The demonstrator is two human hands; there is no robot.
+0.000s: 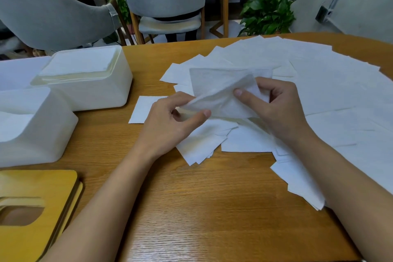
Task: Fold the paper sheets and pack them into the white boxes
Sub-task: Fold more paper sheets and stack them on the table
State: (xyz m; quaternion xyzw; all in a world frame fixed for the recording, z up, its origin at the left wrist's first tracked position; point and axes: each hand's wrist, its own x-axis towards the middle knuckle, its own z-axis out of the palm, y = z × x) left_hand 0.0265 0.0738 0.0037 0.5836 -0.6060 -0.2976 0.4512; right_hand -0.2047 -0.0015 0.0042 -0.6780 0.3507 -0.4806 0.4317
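Both hands hold one white paper sheet (214, 89) a little above the wooden table (191, 198), and the sheet is bent in the middle. My left hand (170, 121) pinches its lower left edge; my right hand (274, 104) pinches its right end with the thumb on top. A wide spread of loose white sheets (319, 83) covers the table's right half. At the left stand two white boxes: the far box (110, 93) holds a stack of folded sheets, the near box (42, 130) holds some paper.
Yellow wooden lids (38, 208) with an oval slot lie at the near left corner. Grey chairs (165, 0) and a potted plant (268, 13) stand beyond the table's far edge. Bare wood lies between my forearms.
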